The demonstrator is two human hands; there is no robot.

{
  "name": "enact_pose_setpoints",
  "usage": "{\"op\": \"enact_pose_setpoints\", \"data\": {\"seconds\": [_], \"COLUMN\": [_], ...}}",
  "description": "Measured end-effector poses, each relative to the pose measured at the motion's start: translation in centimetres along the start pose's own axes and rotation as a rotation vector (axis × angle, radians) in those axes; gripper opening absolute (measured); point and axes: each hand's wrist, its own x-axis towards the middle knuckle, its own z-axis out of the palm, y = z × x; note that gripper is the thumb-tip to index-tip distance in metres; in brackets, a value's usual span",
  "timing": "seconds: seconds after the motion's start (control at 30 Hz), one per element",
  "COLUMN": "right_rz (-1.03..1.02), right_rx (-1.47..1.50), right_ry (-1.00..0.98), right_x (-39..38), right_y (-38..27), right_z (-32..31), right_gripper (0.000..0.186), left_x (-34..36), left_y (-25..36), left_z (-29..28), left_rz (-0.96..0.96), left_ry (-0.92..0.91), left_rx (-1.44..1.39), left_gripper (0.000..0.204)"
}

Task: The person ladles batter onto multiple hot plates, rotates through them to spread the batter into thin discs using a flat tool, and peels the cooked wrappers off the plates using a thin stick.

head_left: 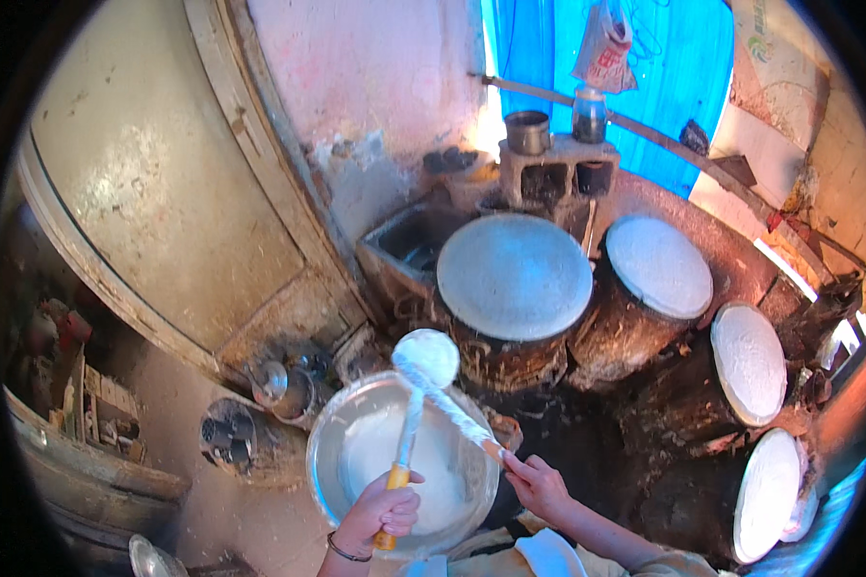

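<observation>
LH ladle pointing fwd, RH stick angled fwd-L

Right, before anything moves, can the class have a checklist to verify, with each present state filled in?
1. Left hand closed around the ladle by its yellow handle: ok.
2. Right hand holding the white-coated stick: ok.
3. Stick and ladle apart in the view: not ok, they cross.
4. White mixture in the metal basin: ok.
5. Heat under the large grey round plate: cannot tell, no flame shows.
</observation>
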Motion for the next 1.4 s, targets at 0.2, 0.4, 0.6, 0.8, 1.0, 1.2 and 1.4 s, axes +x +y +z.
{"op": "enact_pose_setpoints", "data": {"seconds": [0.2,0.4,0.6,0.8,1.0,1.2,1.4], "right_rz": [-0.035,0.157,0.539,0.493,0.661,0.700,0.775], "right_rx": [0.025,0.258,0.466,0.795,1.079,1.068,0.975], "right_ry": [0.333,0.498,0.422,0.419,0.545,0.245,0.470], "right_x": [6.0,12.0,16.8,22.6,22.2,26.7,26.3], "right_y": [3.5,12.1,18.2,20.4,19.3,16.1,18.0], "right_z": [-5.8,-9.5,-10.2,-9.1,-8.5,-8.8,-8.8], "right_gripper": [0.040,0.039,0.038,0.033,0.023,0.021,0.014], "left_x": [10.7,27.8,40.4,43.7,41.7,42.9,37.1], "left_y": [5.5,6.8,6.8,10.3,14.5,15.1,14.8], "left_z": [10.2,18.5,17.2,14.3,13.6,7.6,5.0], "left_rz": [0.106,0.139,0.378,0.618,0.531,0.861,0.582], "left_ry": [-0.165,-0.159,0.279,0.578,0.743,0.762,0.663], "left_rx": [0.223,0.155,0.796,1.447,1.445,1.359,0.670], "left_gripper": [0.026,0.017,0.042,0.047,0.044,0.046,0.047]}}
